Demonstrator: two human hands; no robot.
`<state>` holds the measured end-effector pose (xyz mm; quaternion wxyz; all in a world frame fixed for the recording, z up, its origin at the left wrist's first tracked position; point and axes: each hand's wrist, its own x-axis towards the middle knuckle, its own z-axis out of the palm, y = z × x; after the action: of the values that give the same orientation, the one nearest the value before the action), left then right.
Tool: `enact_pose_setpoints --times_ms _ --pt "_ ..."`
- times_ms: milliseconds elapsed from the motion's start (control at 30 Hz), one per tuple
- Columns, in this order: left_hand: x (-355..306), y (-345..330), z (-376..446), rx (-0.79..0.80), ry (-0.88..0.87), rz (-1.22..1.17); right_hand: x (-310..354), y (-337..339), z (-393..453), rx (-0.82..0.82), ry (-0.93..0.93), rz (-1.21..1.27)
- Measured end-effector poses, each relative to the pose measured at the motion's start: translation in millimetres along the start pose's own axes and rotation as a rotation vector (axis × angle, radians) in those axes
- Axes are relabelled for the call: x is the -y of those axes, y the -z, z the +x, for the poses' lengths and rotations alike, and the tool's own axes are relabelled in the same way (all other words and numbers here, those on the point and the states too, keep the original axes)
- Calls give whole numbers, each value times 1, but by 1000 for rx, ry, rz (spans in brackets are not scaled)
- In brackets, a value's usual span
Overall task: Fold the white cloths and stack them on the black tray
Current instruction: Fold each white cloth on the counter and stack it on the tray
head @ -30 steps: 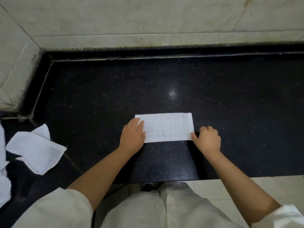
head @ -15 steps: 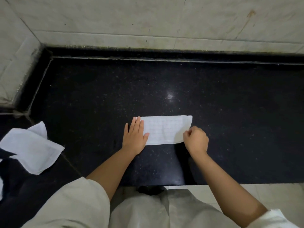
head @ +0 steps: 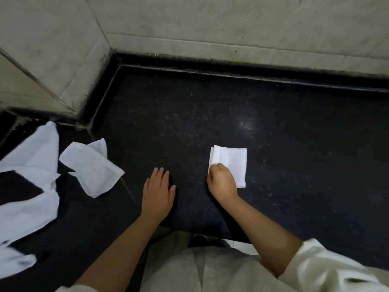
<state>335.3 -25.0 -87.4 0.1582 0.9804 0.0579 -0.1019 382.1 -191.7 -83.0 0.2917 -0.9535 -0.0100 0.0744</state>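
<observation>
A small white cloth [head: 231,161], folded into a near square, lies on the black speckled counter [head: 294,165]. My right hand [head: 221,182] has curled fingers and pinches the cloth's near left edge. My left hand [head: 157,192] lies flat on the bare counter, fingers straight, a hand's width left of the cloth and apart from it. A loose crumpled white cloth [head: 90,167] lies at the left. No black tray is in view.
Several more loose white cloths [head: 27,186] are spread at the far left of the counter. Tiled walls [head: 210,28] close the back and the left corner. The counter's front edge runs just before my body, with pale floor tiles below.
My right hand carried the long strip's right end over to the left, folding the cloth in half. My left hand came off the cloth and now rests on the counter. The view swung left.
</observation>
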Motion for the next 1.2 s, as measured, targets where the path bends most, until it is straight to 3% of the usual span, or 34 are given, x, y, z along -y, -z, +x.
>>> enact_pose_setpoints --times_ms 133,267,367,533,600,700,833,1000,1200 --pt "6 -3 -4 5 -17 -14 -2 1 -2 1 52 26" --pt "-8 -2 1 3 -67 -29 4 8 -4 -115 61 117" --pt "-16 0 7 37 -105 10 7 3 -3 36 89 50" --pt "-19 1 10 24 -140 -57 -2 12 -13 151 152 -38" --pt "-24 2 12 16 -147 -91 -12 25 -18 106 197 -53" --pt "-34 -5 17 10 -281 -75 -38 40 -25 -13 223 -240" --pt "-63 -9 22 83 -498 -8 -57 47 -31 98 260 -468" --pt "-75 -18 34 134 -585 87 -61 48 -16 197 284 -481" --pt "-75 -22 48 30 -653 193 -55 61 -3 87 292 -415"
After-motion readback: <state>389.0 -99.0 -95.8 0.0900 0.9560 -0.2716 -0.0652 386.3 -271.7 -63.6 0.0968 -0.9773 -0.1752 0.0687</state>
